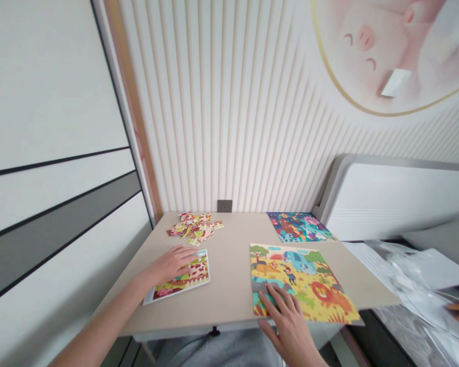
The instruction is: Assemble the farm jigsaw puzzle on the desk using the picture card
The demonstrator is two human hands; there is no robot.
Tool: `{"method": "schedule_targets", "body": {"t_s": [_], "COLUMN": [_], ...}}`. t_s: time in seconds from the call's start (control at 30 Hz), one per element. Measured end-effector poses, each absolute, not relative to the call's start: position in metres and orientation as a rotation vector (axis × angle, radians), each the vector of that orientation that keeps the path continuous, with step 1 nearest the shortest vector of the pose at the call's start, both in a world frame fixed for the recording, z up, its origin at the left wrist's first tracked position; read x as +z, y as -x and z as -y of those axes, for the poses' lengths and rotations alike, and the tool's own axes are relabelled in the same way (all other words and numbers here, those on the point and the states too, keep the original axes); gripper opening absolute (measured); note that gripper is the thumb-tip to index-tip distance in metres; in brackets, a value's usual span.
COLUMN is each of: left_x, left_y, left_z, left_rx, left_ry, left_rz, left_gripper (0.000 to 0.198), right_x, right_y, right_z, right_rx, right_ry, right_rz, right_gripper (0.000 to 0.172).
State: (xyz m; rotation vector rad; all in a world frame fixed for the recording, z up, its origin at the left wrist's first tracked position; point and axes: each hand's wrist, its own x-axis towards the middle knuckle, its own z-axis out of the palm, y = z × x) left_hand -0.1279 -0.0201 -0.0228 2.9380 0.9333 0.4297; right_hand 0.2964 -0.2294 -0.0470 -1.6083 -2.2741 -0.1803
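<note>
My left hand [173, 265] lies over the upper part of a small picture card [191, 275] with a white border, showing a spotted cow and a fence. Its fingers are stretched out and the card's upper left is hidden under them. At the right, a large yellow picture board [306, 295] with lions, an elephant and trees lies flat. The fingers of my right hand [285, 313] rest spread on its lower left part, the palm over the table's front edge. Behind my left hand is a loose pile of puzzle pieces [195, 227].
A dark blue picture board [300, 227] lies at the back right of the beige table [229, 285]. The ribbed wall with a socket [224, 206] borders the back. Right of the table are a headboard [398, 199] and clear plastic wrapping [405, 280].
</note>
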Motion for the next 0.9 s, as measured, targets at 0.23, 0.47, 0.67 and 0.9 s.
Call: {"method": "schedule_targets", "body": {"t_s": [0.23,0.47,0.67,0.9], "left_x": [-0.012,0.011,-0.012,-0.020], "left_y": [0.127,0.043,0.009,0.009], "left_z": [0.044,0.119,0.161,0.162], "left_rx": [0.484,0.628,0.664,0.615], "left_ry": [-3.175,-2.981,-2.802,-2.749], "left_rz": [-0.990,-0.929,-0.982,-1.000], "left_gripper": [0.035,0.037,0.053,0.048], "right_x": [-0.025,0.005,0.002,-0.025], "right_y": [-0.228,-0.202,-0.274,-0.376], "right_z": [0.217,0.204,0.208,0.222], "right_rx": [0.168,0.457,0.441,0.259], "right_ry": [1.567,1.288,1.341,1.467], "right_rz": [2.399,2.444,2.279,2.327], "right_gripper": [0.064,0.064,0.047,0.052]}}
